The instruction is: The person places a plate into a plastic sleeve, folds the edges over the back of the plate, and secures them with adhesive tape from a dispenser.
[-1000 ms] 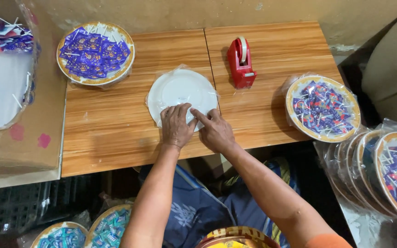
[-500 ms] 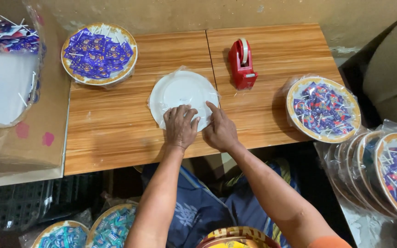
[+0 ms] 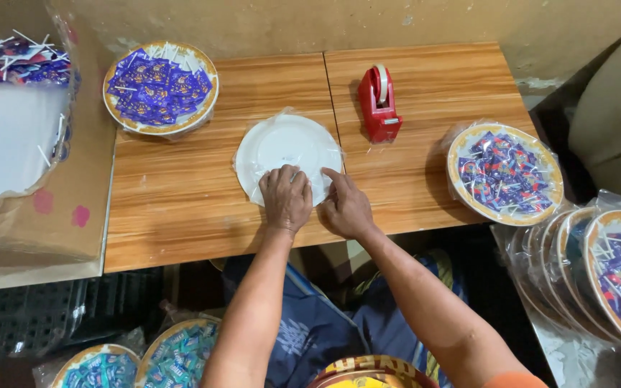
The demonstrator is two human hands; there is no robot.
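Lying face-down mid-bench, the white plate [image 3: 287, 144] is pinned at its near edge by both hands side by side: left hand [image 3: 287, 199] flat on the plastic wrap, right hand [image 3: 345, 208] pressing one fingertip. A red tape dispenser [image 3: 379, 104] stands within reach.

Even warm light, soft shadows, sharp focus (edges slightly bowed), dim floor

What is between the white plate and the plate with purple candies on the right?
The red tape dispenser stands between the white plate and the wrapped candy plate, a little farther back on the wooden table, in the head view.
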